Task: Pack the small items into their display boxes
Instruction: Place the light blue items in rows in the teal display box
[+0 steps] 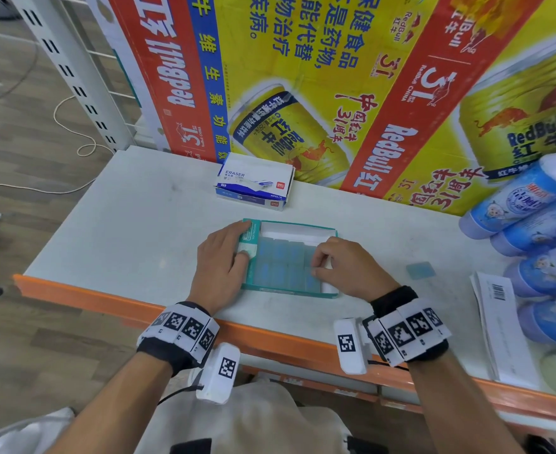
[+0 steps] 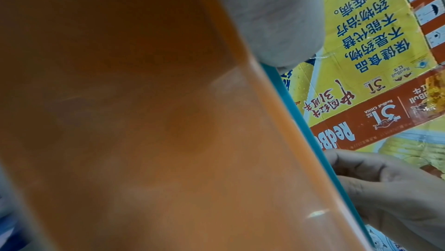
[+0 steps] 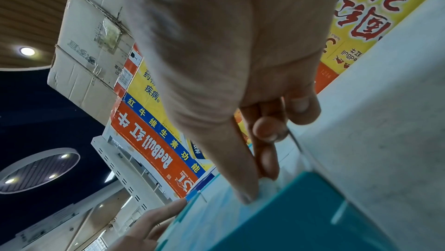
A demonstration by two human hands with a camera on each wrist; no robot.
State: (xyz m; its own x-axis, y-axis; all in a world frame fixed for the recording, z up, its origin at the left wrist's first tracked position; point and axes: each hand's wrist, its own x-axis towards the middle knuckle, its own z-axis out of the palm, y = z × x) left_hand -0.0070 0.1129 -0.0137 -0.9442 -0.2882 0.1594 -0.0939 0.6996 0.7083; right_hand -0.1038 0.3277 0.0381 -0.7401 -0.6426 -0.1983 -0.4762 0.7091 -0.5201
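A teal display box (image 1: 298,227) lies open on the white shelf near its front edge. Several small blue-wrapped items (image 1: 280,263) fill most of it in flat rows. My left hand (image 1: 245,240) grips the box's left wall and flap, index finger at the far corner, thumb on the flap. My right hand (image 1: 316,266) is curled over the box's right end and pinches one blue item (image 3: 267,183) between thumb and fingertips (image 3: 248,196). The teal box wall (image 3: 301,217) fills the lower right wrist view. One more blue item (image 1: 420,270) lies loose on the shelf to the right.
A blue-and-white eraser box (image 1: 253,185) sits behind the display box, against the Red Bull cartons (image 1: 303,77). Blue bottles (image 1: 532,208) lie stacked at the right, with a sheaf of papers (image 1: 499,322) beside them. The shelf's orange front edge (image 1: 270,335) runs under my wrists.
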